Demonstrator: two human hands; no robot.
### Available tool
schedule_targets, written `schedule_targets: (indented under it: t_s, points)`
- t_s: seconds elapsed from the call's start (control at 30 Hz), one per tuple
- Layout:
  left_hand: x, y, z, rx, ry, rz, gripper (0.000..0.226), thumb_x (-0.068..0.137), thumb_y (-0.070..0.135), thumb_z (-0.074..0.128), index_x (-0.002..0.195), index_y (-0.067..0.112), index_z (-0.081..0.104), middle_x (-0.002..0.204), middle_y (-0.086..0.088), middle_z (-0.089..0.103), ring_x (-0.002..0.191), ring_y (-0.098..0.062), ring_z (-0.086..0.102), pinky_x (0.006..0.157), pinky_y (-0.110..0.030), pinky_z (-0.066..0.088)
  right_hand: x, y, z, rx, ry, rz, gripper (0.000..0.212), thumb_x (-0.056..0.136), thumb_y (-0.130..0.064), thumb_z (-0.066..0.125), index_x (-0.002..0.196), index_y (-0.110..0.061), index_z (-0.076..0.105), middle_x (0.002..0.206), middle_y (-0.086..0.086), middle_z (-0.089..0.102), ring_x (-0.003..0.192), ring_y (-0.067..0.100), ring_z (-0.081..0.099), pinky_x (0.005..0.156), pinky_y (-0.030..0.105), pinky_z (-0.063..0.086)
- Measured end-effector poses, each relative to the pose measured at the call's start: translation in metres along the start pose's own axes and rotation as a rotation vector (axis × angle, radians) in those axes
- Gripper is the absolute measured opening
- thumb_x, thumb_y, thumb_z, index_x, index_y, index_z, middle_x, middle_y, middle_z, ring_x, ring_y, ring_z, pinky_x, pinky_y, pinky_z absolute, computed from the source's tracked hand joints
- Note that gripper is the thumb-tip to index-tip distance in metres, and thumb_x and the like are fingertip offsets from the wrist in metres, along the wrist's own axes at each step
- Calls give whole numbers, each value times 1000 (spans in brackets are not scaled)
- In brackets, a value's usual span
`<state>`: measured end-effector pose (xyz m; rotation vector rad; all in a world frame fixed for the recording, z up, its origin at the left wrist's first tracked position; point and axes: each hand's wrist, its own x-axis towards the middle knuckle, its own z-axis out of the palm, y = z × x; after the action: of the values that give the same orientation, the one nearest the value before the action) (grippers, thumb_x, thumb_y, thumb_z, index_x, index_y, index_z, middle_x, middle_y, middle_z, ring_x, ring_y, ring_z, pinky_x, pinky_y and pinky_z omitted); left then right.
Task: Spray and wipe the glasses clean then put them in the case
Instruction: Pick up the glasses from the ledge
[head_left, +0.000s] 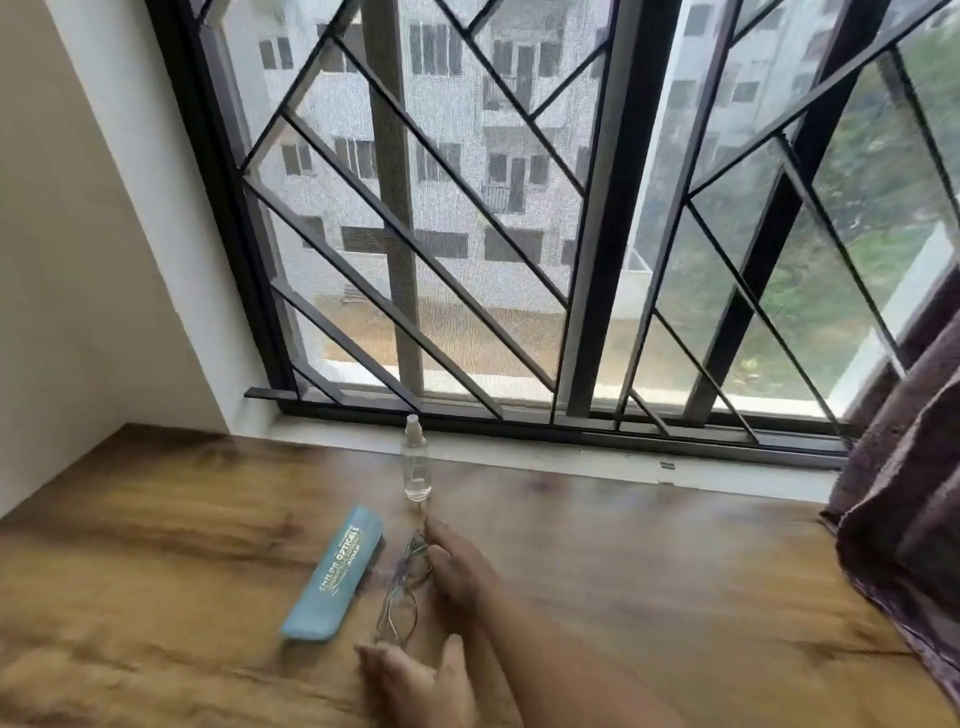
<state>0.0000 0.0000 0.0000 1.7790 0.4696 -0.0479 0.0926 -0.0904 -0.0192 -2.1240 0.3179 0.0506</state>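
Note:
Thin wire-framed glasses (400, 597) lie on the wooden table (649, 582), just right of a blue soft case (335, 577) with printed lettering. A small clear spray bottle (415, 465) stands upright behind them near the window sill. My right hand (453, 569) reaches in from the lower right and lies along the right side of the glasses, with its fingertips touching their far end. Whether it pinches the frame is blurred. My left hand (415, 680) hovers low at the near end of the glasses, fingers relaxed and holding nothing.
A window with a dark metal grille (467, 260) rises behind the table, above a pale sill (571, 452). A dark purple curtain (909, 509) hangs over the table's right end. A cream wall (78, 260) bounds the left side.

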Motion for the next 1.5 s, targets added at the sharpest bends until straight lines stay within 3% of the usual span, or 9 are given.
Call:
schedule_targets:
  t_s: [0.17, 0.33, 0.4, 0.57, 0.8, 1.07, 1.17, 1.3, 1.5]
  points:
    - [8, -5, 2, -21, -92, -79, 103, 73, 5, 71, 146, 3, -1, 152, -23, 16, 141, -29, 18, 114, -35, 14, 5, -9, -1, -63, -7, 42, 71, 72, -32, 24, 138, -13, 38, 146, 16, 35, 136, 28, 29, 113, 36, 21]
    - [4, -5, 1, -53, -122, 12, 105, 67, 23, 66, 146, 1, 0, 152, -22, 15, 142, -28, 15, 114, -32, 13, -3, -14, 0, -78, -23, 38, 66, 73, -31, 24, 138, -25, 39, 145, 17, 37, 134, 32, 31, 112, 38, 24]
    - [3, -4, 1, -52, -127, 20, 102, 71, 16, 68, 145, -1, 0, 152, -23, 15, 142, -28, 14, 114, -33, 13, -10, -19, -1, -51, -15, 40, 64, 73, -29, 25, 132, -19, 45, 140, 19, 42, 131, 32, 35, 110, 37, 27]
    - [-1, -1, 0, -29, -169, 54, 97, 74, 14, 65, 147, 6, 2, 149, -22, 24, 139, -32, 21, 112, -38, 20, -40, -22, -27, 5, 116, 38, 40, 78, -25, 31, 97, -6, 59, 105, 18, 64, 103, 32, 55, 87, 38, 42]
    - [-1, 4, 5, 154, -337, 114, 92, 76, 10, 58, 148, 20, 1, 136, -20, 47, 116, -39, 49, 96, -43, 41, -96, 3, -69, 44, 368, 119, 28, 71, -28, 29, 70, -11, 52, 69, 4, 58, 74, 24, 55, 68, 37, 41]
    - [-3, -2, 11, 186, -538, 221, 73, 73, 6, 49, 143, 7, 29, 152, -5, 26, 137, -22, 28, 110, -35, 27, -148, 35, -77, 163, 515, 229, 30, 72, -29, 32, 71, -9, 55, 71, 3, 62, 75, 22, 56, 74, 41, 44]
    - [-3, -7, 13, 212, -607, 252, 73, 75, 6, 47, 144, 6, 24, 153, -3, 20, 139, -20, 23, 113, -37, 24, -160, 34, -76, 197, 556, 256, 40, 76, -28, 34, 89, -3, 62, 88, 10, 69, 88, 25, 59, 80, 36, 44]
    - [-1, -9, 16, 229, -683, 270, 77, 68, 13, 42, 143, 5, 27, 151, -2, 22, 139, -20, 24, 114, -33, 21, -170, 34, -79, 248, 604, 300, 25, 89, -8, 41, 100, 5, 60, 102, 23, 64, 99, 34, 55, 83, 36, 41]
    - [9, -13, 26, 261, -759, 297, 85, 60, 17, 38, 143, 7, 25, 154, -3, 12, 141, -16, 18, 116, -29, -2, -171, 44, -73, 262, 592, 326, 24, 73, -30, 31, 79, -21, 53, 89, -3, 59, 87, 14, 51, 73, 26, 35]
